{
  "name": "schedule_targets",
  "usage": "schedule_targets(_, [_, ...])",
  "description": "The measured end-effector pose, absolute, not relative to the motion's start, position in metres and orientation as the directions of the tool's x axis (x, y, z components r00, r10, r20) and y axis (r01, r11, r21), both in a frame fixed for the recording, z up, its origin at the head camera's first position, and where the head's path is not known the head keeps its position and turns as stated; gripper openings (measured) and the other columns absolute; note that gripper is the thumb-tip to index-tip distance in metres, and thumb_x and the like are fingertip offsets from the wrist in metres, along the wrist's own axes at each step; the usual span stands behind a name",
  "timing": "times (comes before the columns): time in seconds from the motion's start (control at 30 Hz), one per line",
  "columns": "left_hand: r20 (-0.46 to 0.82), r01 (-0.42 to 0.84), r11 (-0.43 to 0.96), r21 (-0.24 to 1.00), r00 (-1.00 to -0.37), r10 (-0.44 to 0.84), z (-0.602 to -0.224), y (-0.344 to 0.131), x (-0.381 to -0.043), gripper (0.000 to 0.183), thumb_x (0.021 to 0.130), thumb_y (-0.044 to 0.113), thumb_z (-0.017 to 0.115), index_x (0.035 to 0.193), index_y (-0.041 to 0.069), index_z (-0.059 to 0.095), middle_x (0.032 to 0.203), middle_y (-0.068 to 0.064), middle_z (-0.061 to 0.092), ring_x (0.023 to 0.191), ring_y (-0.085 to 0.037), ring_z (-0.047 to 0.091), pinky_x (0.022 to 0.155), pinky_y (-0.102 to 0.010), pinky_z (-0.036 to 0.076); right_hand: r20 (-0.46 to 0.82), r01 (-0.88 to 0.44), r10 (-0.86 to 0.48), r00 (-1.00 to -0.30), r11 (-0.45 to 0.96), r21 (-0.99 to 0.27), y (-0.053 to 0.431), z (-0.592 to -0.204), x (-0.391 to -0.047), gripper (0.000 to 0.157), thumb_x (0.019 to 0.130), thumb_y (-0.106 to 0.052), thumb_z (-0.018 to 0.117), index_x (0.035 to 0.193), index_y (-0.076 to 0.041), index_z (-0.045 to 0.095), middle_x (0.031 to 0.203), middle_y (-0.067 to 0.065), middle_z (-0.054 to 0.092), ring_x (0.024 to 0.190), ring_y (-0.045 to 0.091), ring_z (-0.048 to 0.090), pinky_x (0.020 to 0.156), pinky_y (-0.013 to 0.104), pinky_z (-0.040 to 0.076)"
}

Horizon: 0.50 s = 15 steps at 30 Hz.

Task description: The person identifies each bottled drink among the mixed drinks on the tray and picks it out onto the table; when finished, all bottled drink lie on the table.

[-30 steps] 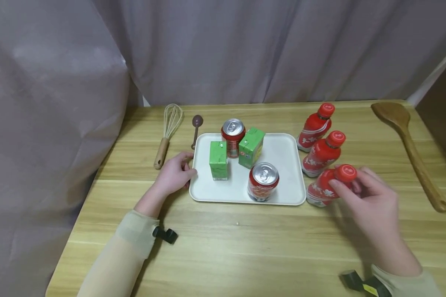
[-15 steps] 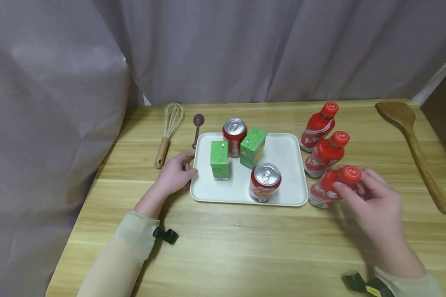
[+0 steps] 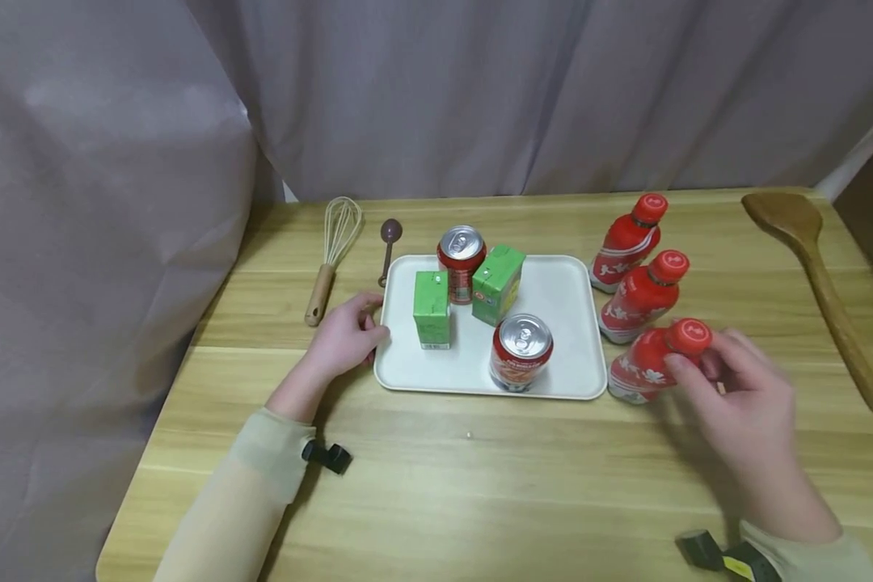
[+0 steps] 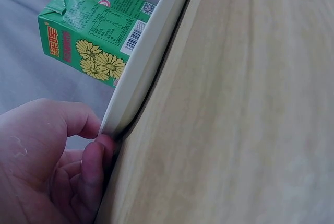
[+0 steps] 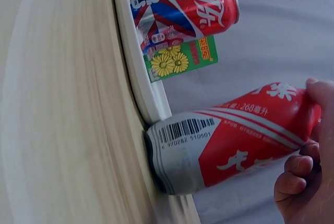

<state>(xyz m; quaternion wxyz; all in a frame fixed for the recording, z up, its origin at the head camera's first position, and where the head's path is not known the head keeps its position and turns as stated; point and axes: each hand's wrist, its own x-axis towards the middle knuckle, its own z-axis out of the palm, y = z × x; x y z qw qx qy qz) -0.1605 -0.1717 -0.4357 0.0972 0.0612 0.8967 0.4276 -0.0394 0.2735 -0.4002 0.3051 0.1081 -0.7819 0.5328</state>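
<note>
My left hand (image 3: 345, 335) pinches the left rim of a white tray (image 3: 567, 364) between thumb and finger; the left wrist view shows this hold up close. On the tray stand two green drink cartons (image 3: 432, 311) and two red soda cans (image 3: 521, 356). To the right of the tray, my right hand (image 3: 745, 404) grips the neck of the nearest red bottle (image 3: 643, 372), just below its cap. In the right wrist view this bottle (image 5: 235, 135) is upright, its base low at the table beside the tray's edge. Some of the gripping fingers are hidden behind it.
Two more red bottles (image 3: 638, 295) stand in a row behind the held one, along the tray's right side. A whisk (image 3: 331, 259) and a small brown spoon (image 3: 389, 246) lie at the left. A wooden spatula (image 3: 822, 283) lies far right. Grey curtain (image 3: 422, 97) hangs behind the table.
The head view has shifted slightly. Both hands keep their holds, and the things on the table stand in much the same places.
</note>
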Motion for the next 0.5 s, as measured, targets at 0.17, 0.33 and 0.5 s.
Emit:
schedule_targets(0.17, [-0.121,0.027,0.625,0.780,-0.974,0.194,-0.4360,-0.1727,-0.1595,0.056,0.090,0.011,0.067,0.144,0.005,0.054,0.074,-0.009,0.064,0.050,-0.022,0.061,0.048,-0.035,0.053,0.622,-0.517,0.121,-0.774,0.445,-0.731,0.2787,-0.4044,-0.0429,0.021,0.078,0.019,0.070,0.099,0.022,0.067,0.075,-0.009,0.049,0.069,0.004,0.041,0.057,0.011,0.032])
schedule_targets(0.33, [-0.121,0.031,0.627,0.779,-0.973,0.198,-0.4368,-0.1731,-0.1588,0.056,0.090,0.011,0.067,0.144,0.004,0.053,0.074,-0.008,0.064,0.050,-0.020,0.061,0.048,-0.034,0.052,0.619,-0.513,0.113,-0.777,0.456,-0.727,0.2806,-0.4067,-0.0430,0.020,0.078,0.018,0.070,0.098,0.020,0.067,0.075,-0.009,0.049,0.068,0.003,0.041,0.056,0.012,0.031])
schedule_targets(0.5, [-0.112,0.040,0.623,0.782,-0.973,0.203,-0.4368,-0.1734,-0.1599,0.056,0.090,0.011,0.067,0.144,0.004,0.054,0.074,-0.009,0.064,0.050,-0.021,0.061,0.048,-0.035,0.052,0.618,-0.506,0.115,-0.778,0.467,-0.725,0.2821,-0.4076,-0.0430,0.022,0.079,0.018,0.071,0.100,0.019,0.068,0.075,-0.010,0.049,0.069,0.003,0.042,0.057,0.012,0.032])
